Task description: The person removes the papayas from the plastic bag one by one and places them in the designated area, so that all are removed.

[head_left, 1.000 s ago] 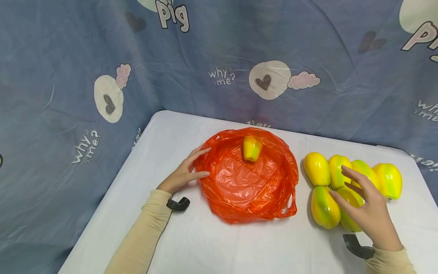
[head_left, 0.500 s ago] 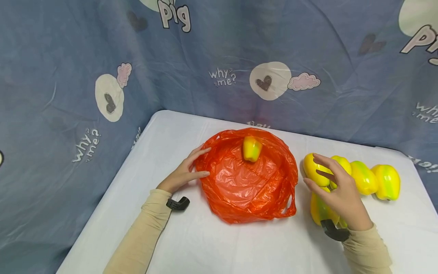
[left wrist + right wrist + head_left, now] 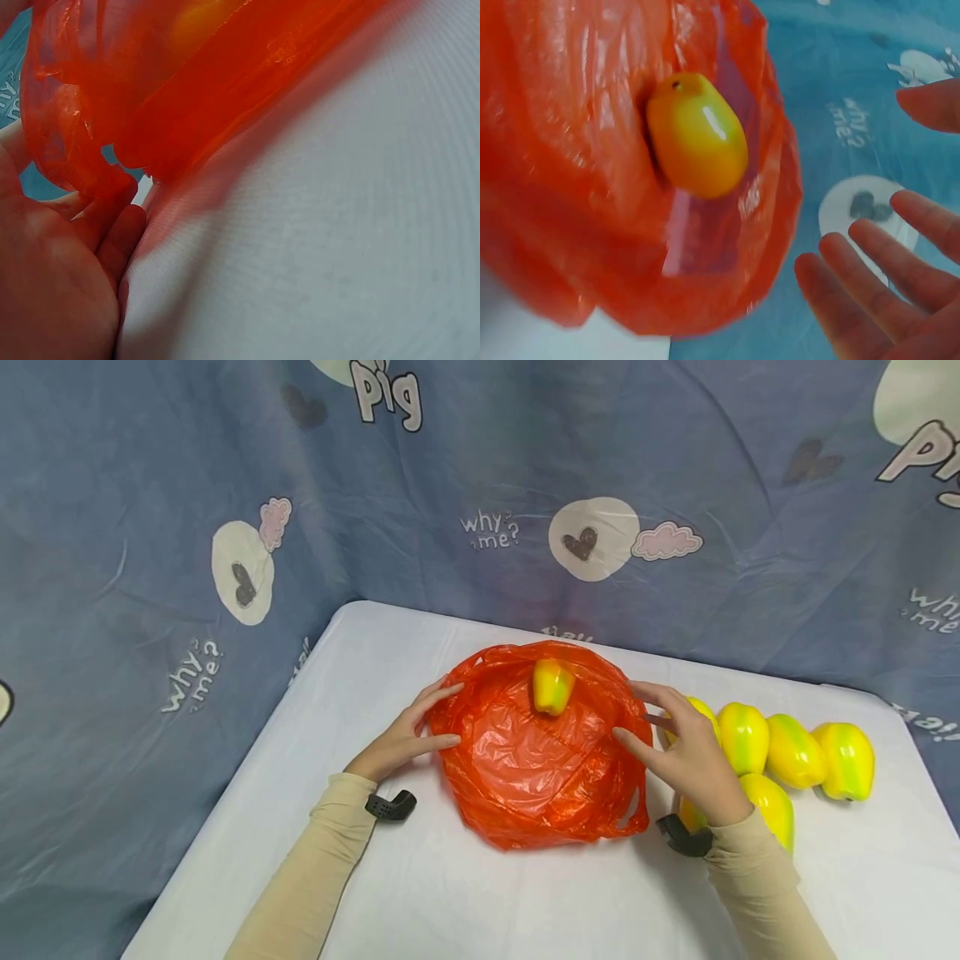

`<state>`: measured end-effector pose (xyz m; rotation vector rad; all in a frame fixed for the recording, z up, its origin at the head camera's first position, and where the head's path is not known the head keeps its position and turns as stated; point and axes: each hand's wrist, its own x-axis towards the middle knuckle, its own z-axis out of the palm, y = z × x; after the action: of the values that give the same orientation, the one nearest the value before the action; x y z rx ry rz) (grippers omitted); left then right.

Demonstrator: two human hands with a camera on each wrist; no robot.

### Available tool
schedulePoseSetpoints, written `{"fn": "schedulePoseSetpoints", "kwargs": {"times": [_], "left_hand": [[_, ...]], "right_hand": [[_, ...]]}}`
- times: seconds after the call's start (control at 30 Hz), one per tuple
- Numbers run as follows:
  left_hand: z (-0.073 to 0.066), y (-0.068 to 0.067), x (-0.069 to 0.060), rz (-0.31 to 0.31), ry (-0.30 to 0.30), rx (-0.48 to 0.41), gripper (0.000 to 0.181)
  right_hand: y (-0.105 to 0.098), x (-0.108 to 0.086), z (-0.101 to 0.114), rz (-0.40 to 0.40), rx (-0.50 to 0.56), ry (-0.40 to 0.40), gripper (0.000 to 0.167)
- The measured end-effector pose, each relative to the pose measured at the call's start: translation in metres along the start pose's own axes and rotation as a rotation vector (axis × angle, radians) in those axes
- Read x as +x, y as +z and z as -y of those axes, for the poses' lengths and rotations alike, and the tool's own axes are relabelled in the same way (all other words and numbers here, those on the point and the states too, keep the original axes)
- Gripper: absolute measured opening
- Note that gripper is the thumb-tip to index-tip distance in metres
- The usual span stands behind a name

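A red plastic bag (image 3: 525, 768) lies spread wide on the white table, its mouth facing up. Inside, near its far wall, rests one glossy yellow-green fruit (image 3: 552, 687), mango-like in shape. My left hand (image 3: 405, 735) rests at the bag's left rim with extended fingers and a spread thumb; in the left wrist view its fingertips touch the thin plastic. Over the right rim is my right hand (image 3: 690, 760), fingers and thumb spread with nothing between them. The right wrist view shows the right-hand fingers (image 3: 885, 262) apart from the bag.
To the right of the bag, several similar fruits (image 3: 797, 752) stand in a group on the white table (image 3: 600, 902), some partly behind the right hand. A blue printed curtain (image 3: 450, 468) hangs behind the table and along its left side.
My right hand has moved left, from above the fruit group to the bag's right rim, carrying nothing. The left hand, the bag and the fruit inside have stayed put.
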<state>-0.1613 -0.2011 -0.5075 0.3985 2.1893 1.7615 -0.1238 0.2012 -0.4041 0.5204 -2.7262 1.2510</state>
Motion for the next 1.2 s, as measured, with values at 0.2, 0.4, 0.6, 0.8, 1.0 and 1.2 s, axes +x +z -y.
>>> {"fn": "schedulePoseSetpoints", "kwargs": {"times": [0.2,0.4,0.6,0.8,1.0,1.2], "left_hand": [[-0.001,-0.001,0.000,-0.003,0.000,0.008,0.076],[-0.002,-0.001,0.000,-0.011,-0.005,0.015,0.076],[-0.004,0.000,-0.001,-0.009,0.007,0.023,0.077],[-0.002,0.001,0.000,-0.007,0.002,0.023,0.077],[0.001,0.000,0.002,-0.006,0.010,0.029,0.078],[-0.001,0.000,0.001,-0.008,0.012,0.041,0.078]], "right_hand": [[0.016,0.019,0.001,0.067,-0.002,0.010,0.060],[0.032,0.034,0.001,0.129,-0.037,0.024,0.057],[0.046,0.047,0.000,0.158,-0.101,0.012,0.058],[0.058,0.060,-0.002,0.157,-0.163,0.008,0.062],[0.068,0.071,-0.004,0.159,-0.199,0.047,0.068],[0.072,0.082,-0.007,0.163,-0.197,0.110,0.073]]}}
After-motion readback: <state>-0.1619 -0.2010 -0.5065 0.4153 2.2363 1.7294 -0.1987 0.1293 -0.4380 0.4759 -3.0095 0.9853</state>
